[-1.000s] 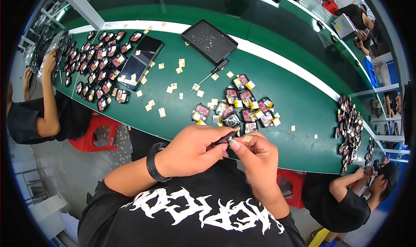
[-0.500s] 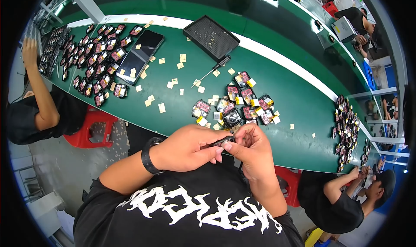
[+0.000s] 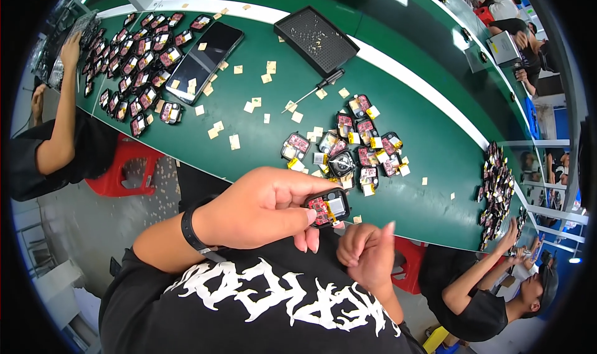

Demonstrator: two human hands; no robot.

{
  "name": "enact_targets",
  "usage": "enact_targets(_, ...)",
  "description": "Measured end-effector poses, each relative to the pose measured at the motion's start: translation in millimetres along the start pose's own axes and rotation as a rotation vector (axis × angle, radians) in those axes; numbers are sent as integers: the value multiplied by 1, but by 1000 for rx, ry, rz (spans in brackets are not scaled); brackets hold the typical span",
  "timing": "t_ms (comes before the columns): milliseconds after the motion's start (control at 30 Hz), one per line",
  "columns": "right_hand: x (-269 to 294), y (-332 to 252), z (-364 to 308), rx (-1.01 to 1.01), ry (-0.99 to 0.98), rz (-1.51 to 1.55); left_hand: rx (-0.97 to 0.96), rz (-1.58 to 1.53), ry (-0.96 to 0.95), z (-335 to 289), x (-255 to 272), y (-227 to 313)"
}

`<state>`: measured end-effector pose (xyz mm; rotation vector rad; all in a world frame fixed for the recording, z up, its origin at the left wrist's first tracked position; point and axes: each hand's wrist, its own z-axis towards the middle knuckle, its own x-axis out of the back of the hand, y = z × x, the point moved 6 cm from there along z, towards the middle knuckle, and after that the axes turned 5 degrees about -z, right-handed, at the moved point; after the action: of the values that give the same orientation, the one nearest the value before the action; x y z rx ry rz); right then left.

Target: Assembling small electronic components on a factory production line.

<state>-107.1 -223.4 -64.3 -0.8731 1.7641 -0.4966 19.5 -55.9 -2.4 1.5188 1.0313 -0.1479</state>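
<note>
My left hand (image 3: 258,208) grips a small black device housing (image 3: 343,198) between thumb and fingers. Inside its upturned face show a red circuit board (image 3: 321,212), a silver battery (image 3: 336,206) and a bit of yellow tape. Just right of it, my right hand (image 3: 368,251) is apart from the housing, with fingers curled in and thumb sticking up; I see nothing in it. Beyond both hands lies a cluster of similar open housings (image 3: 295,146) with boards and yellow-taped silver batteries. Among them sits a round black-and-silver piece (image 3: 341,164).
A screwdriver (image 3: 322,83) lies by a black tray (image 3: 317,40) of tiny parts. Left of it are a phone (image 3: 208,62), many housings (image 3: 143,62) and scattered pale squares (image 3: 234,142). More housings (image 3: 495,192) are piled at right. Co-workers (image 3: 56,142) sit on both sides.
My right hand has let go of the housing and drawn back to the right. My left hand keeps the housing, now turned so its circuit board and battery face up.
</note>
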Motion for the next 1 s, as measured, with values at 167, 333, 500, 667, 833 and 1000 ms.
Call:
enact_targets(167,-3,2,-14,-36,79,-775,1,-25,-1,-3,0,0)
enact_targets(333,-24,-62,-19,473,12,-1329,36,8,-17,-6,-6,1)
enact_targets(500,-52,-87,-8,573,11,-1461,60,49,3,-7,-6,-3)
enact_targets(667,-29,-83,-8,521,137,-1340,-13,44,40,-7,-4,-5)
enact_targets(833,-41,-77,-1,381,226,-1190,74,81,46,-7,0,-11)
enact_targets(1000,-62,-91,1,622,15,-1467,133,110,70,-6,-1,-9)
